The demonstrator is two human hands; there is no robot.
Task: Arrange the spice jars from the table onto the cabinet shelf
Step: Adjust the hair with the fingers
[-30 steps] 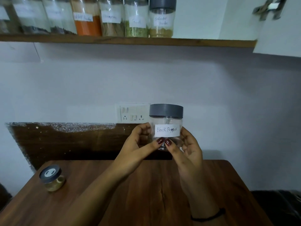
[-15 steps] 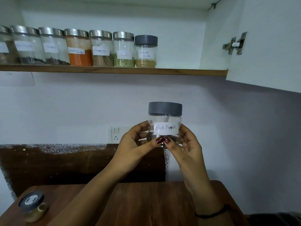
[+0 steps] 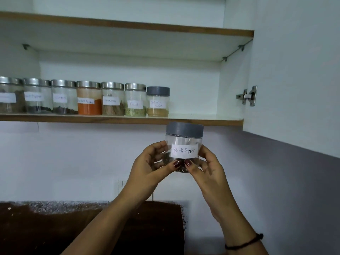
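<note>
A clear jar [image 3: 184,138] with a grey lid and a label reading "Black Pepper" is held upright in the air just below the cabinet shelf [image 3: 202,120]. My left hand [image 3: 147,166] grips its left side and my right hand [image 3: 207,166] grips its right side, both thumbs pressed on its lower front. On the shelf stands a row of several labelled spice jars [image 3: 89,98]; the rightmost one [image 3: 158,102] has a grey lid and tan powder. The shelf board is bare to the right of that jar.
An upper shelf [image 3: 128,24] spans the cabinet above. The open cabinet door [image 3: 298,70] with a metal hinge [image 3: 248,96] stands at the right. A dark wooden panel [image 3: 92,227] lies against the wall below; the table is out of view.
Both hands have raised the Black Pepper jar up to just under the shelf. The view tilted upward, so the table and the small jar on it dropped out of sight.
</note>
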